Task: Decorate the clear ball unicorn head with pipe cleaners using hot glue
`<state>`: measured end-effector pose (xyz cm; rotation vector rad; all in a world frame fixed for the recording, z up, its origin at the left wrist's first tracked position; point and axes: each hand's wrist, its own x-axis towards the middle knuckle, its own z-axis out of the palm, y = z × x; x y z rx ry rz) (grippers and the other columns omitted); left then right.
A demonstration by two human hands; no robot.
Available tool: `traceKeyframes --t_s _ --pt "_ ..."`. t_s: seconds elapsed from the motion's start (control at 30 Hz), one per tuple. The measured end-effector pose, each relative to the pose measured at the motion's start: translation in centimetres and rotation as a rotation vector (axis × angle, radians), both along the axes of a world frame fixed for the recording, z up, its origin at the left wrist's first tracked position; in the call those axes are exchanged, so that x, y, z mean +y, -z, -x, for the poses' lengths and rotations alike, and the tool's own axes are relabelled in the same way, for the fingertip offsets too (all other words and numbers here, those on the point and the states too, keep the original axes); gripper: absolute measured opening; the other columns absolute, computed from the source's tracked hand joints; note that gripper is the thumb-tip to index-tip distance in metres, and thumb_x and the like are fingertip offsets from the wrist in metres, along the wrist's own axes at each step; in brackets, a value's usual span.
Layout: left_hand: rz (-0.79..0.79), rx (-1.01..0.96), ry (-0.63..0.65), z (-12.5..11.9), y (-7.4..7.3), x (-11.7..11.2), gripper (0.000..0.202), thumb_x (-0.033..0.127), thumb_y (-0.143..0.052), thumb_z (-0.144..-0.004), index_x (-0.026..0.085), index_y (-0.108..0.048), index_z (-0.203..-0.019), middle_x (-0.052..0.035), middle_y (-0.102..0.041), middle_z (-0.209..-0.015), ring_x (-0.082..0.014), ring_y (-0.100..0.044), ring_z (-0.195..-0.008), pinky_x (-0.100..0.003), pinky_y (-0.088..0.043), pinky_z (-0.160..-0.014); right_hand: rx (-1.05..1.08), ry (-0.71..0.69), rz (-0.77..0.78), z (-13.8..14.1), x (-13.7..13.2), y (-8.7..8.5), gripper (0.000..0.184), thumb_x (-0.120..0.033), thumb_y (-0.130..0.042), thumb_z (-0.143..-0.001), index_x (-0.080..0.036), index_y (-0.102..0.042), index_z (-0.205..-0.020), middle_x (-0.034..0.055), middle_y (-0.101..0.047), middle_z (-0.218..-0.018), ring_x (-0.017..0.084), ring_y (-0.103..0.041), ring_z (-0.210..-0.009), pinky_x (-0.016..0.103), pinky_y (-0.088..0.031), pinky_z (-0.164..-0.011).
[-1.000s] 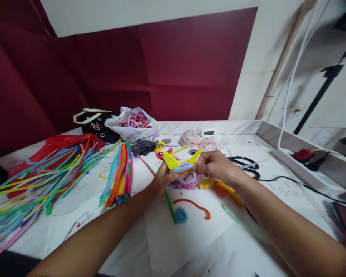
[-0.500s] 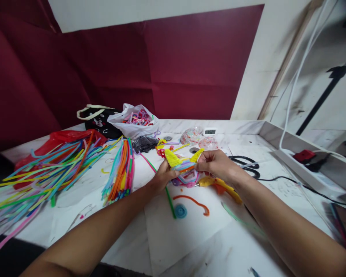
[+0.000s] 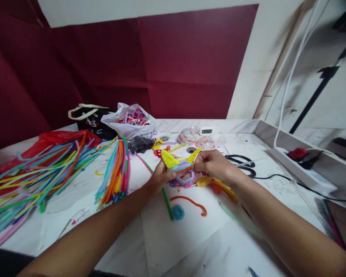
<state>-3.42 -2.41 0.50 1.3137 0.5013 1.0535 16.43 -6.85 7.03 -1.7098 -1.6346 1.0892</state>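
Between my hands is a pipe-cleaner figure [image 3: 181, 165] with two yellow pointed ears and bands of blue, orange and purple. My left hand [image 3: 160, 177] is closed on its left side, below the left ear. At the right ear, my right hand [image 3: 209, 164] pinches the figure's edge. A yellow glue gun [image 3: 219, 185] with an orange trigger lies just below my right hand, its tip close under the figure. On the white paper in front lie a blue coil [image 3: 178, 212], an orange bent pipe cleaner [image 3: 190, 201] and a green pipe cleaner [image 3: 167, 204].
Loose pipe cleaners [image 3: 54, 169] spread at the left beside a coloured bundle [image 3: 115, 173]. Behind stand a black bag [image 3: 90, 122] and a white plastic bag [image 3: 129, 129] of scraps. At the right are black-handled scissors [image 3: 242, 159], a power strip [image 3: 305, 171] and a cable.
The whole view has shifted slightly, so things sit a little further left. Both hands keep their hold on the figure, with hardly any movement.
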Motion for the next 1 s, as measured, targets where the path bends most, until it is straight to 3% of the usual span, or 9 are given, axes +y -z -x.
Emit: traceKeyframes --t_s 0.43,0.83,1.0 --pt "-0.006 -0.023 -0.006 -0.2 0.1 -0.2 0.058 0.026 -0.074 -0.063 0.021 -0.051 -0.116 -0.0039 -0.067 -0.107 -0.0203 -0.063 -0.095 -0.036 -0.046 -0.094 -0.009 -0.019 -0.001 -0.1 -0.3 -0.5 0.032 -0.037 -0.059 -0.091 -0.016 -0.058 -0.115 0.0069 -0.061 -0.112 0.019 -0.061 -0.093 0.038 -0.054 -0.079" --pt "0.004 -0.016 0.009 -0.2 0.1 -0.2 0.062 0.025 -0.074 -0.064 0.020 -0.049 -0.120 -0.0064 -0.065 -0.116 -0.0264 -0.059 -0.113 -0.035 -0.046 -0.094 0.043 -0.036 -0.023 0.1 -0.7 -1.2 0.024 -0.034 -0.059 -0.091 -0.014 -0.060 -0.104 0.0035 -0.063 -0.097 0.014 -0.061 -0.078 0.030 -0.054 -0.067" --pt "0.006 0.002 0.004 0.0 0.1 -0.3 0.060 0.027 -0.073 -0.065 0.020 -0.050 -0.120 -0.0067 -0.066 -0.116 -0.0257 -0.059 -0.111 -0.035 -0.046 -0.093 0.028 -0.023 -0.048 -0.1 -0.6 -1.2 0.021 -0.034 -0.059 -0.091 -0.013 -0.060 -0.093 -0.0006 -0.060 -0.082 0.009 -0.057 -0.065 0.024 -0.050 -0.057"
